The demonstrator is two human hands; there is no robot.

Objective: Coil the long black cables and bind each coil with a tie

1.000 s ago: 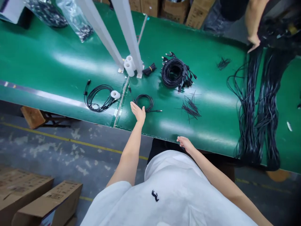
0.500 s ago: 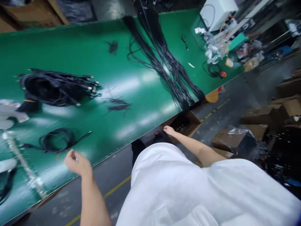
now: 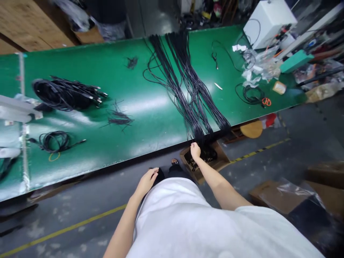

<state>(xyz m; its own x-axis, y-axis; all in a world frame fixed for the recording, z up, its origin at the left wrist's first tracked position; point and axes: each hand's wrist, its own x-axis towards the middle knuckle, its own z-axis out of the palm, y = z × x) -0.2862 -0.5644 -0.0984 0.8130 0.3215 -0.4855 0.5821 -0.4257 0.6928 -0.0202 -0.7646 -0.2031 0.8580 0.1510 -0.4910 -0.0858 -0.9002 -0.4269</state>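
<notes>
My right hand (image 3: 195, 151) is at the table's front edge, fingers curled closed, just below the near ends of a long bundle of black cables (image 3: 185, 96). Whether a cable is between those fingers is hidden. My left hand (image 3: 147, 180) hangs over the floor in front of the table, its fingers loosely stretched, with nothing seen in it. The cable bundle lies across the green table (image 3: 150, 125) in two main strands, and its near ends droop over the edge. Under my right hand, a cardboard box (image 3: 222, 157) on the floor holds dark items.
Left on the table are a pile of coiled cables (image 3: 64, 94), a single coiled cable (image 3: 55, 142) and a yellow band (image 3: 54, 156). Short black ties (image 3: 119, 118) lie mid-table. Orange-handled scissors (image 3: 266, 102) and a white machine (image 3: 268, 23) are at right. A round stool (image 3: 252, 129) stands beyond.
My left hand has moved right, away from the single coiled cable and off the table. My right hand stays closed, now nearer the cable ends. The view has shifted.
</notes>
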